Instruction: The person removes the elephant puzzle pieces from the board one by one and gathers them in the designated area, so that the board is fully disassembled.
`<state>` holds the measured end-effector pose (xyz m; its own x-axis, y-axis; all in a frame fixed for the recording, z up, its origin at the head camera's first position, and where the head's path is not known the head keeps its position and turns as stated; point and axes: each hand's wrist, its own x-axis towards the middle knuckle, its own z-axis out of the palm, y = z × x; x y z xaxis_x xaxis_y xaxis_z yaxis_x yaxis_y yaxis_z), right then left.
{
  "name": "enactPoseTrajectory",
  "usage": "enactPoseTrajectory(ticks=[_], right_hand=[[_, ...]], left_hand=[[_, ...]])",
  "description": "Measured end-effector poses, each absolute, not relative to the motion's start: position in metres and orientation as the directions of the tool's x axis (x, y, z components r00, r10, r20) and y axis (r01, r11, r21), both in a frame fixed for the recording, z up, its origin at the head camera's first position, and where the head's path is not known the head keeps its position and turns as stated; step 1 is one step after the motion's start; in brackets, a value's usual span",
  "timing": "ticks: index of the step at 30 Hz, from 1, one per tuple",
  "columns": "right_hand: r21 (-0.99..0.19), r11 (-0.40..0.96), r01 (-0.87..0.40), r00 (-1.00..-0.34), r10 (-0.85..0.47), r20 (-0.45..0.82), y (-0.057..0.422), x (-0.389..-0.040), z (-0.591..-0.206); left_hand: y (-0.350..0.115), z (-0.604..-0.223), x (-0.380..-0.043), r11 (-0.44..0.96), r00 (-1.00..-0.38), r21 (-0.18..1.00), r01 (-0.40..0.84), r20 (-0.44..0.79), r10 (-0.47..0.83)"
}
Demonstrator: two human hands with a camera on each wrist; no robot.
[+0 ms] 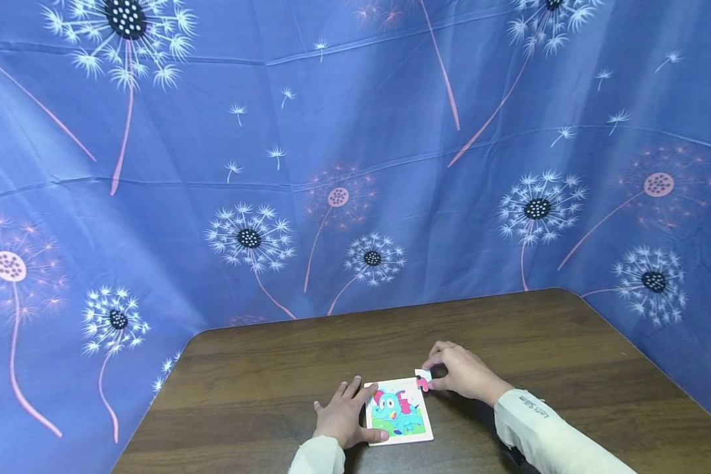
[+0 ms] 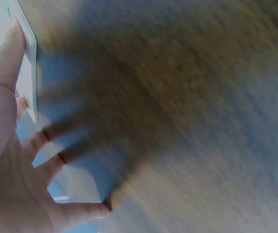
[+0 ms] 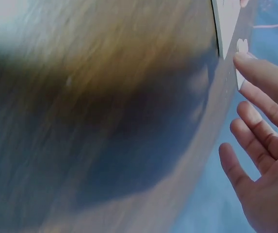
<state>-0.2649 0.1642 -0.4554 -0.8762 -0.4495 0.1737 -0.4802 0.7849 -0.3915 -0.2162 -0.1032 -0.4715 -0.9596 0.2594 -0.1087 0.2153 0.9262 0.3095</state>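
A small square jigsaw puzzle board (image 1: 404, 440) with a white border lies on the table, also in the left wrist view (image 2: 30, 80). Its picture is a blue cartoon elephant (image 1: 399, 411) on green. My left hand (image 1: 343, 416) rests at the board's left side, fingers spread, with thumb and index finger on its border. Just beyond the board's upper right corner, my right hand (image 1: 465, 372) pinches a puzzle piece (image 1: 423, 378), white with pinkish red, between thumb and index finger. In the right wrist view the piece (image 3: 240, 80) shows its pale side; the other fingers are loosely bent.
The brown wooden table (image 1: 261, 395) has rounded far corners. Behind it hangs a blue cloth (image 1: 391, 197) printed with dandelions, close along the table's far edge and both sides. Both forearms wear pale sleeves (image 1: 551, 428).
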Motion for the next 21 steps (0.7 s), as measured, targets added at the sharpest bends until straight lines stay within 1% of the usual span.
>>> enactPoseTrajectory(ticks=[7, 12, 21], right_hand=[[-0.360, 0.792, -0.493, -0.870, -0.464, 0.169, 0.175, -0.265, -0.451], [-0.338, 0.802, -0.492, -0.869, -0.473, 0.143, 0.180, -0.265, -0.454], [-0.345, 0.808, -0.478, -0.876, -0.467, 0.121, 0.182, -0.266, -0.457]], left_hand=[[-0.104, -0.471, -0.216, 0.927, -0.960, 0.309, 0.213, -0.113, 0.258], [-0.104, -0.470, -0.215, 0.926, -0.958, 0.309, 0.218, -0.111, 0.263], [-0.104, -0.467, -0.214, 0.923, -0.956, 0.308, 0.229, -0.109, 0.274]])
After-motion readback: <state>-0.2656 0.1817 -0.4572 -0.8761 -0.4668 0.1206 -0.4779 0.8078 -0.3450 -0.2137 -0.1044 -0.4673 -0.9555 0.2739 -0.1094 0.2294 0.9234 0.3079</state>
